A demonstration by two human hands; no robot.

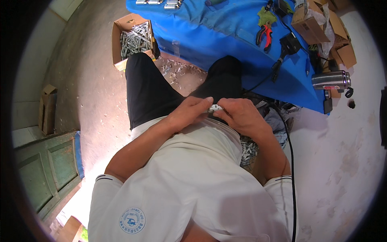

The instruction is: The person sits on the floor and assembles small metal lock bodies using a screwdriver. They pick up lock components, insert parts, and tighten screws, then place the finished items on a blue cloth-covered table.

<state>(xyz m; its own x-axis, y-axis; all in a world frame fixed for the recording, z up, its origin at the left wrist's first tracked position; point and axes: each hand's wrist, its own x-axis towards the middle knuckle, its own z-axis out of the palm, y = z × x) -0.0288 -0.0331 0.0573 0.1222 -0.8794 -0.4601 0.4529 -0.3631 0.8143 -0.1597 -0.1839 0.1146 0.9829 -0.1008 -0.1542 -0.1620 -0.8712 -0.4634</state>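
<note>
Both hands meet over the lap. The left hand (189, 112) and the right hand (238, 115) pinch one small white part (215, 108) between them, with fingers closed on its two ends. The part sits just above the hem of the white shirt, in front of the black trousers.

As for progress, I judge the work is somewhere in the middle. A carton (135, 40) on the floor is full of similar grey-white pieces, more pieces lie loose on the floor (177, 70) next to it, and another heap (248, 151) shows by the right elbow. Which heap is finished I cannot tell.

Room for moving is narrow. The blue table (209, 36) edge stands just beyond the knees, with red pliers (264, 34) and a black cable (278, 68) hanging over it. A second cable (291, 161) runs close along the right forearm. To the left the floor is more open, until the green door (52, 169).
</note>
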